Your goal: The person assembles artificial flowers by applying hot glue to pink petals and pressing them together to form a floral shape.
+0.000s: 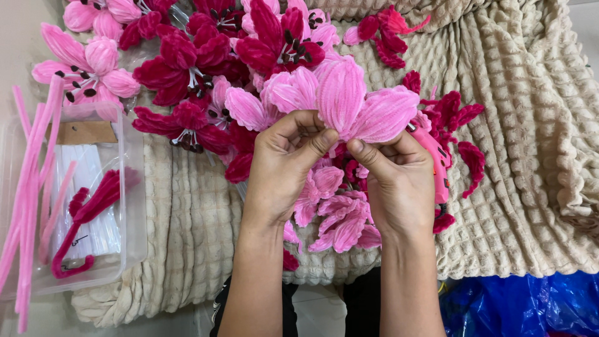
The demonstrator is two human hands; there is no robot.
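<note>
Pinching the light pink pipe-cleaner flower (pixel 340 103) at its base, left hand (pixel 284 165) and right hand (pixel 396 181) are gripping it above the cream blanket (pixel 518 156).

Flowers (pixel 187 68) on blanket (pixel 518 156); bin (pixel 128 206) left (pipe cleaners (pixel 87 212) inside); bag (pixel 524 306) front right.

Work surface — a cream waffle-textured blanket (pixel 518 156) covering the area. A pale floor (pixel 15 37) shows at left; blue plastic sheeting (pixel 524 306) lies at lower right.
</note>
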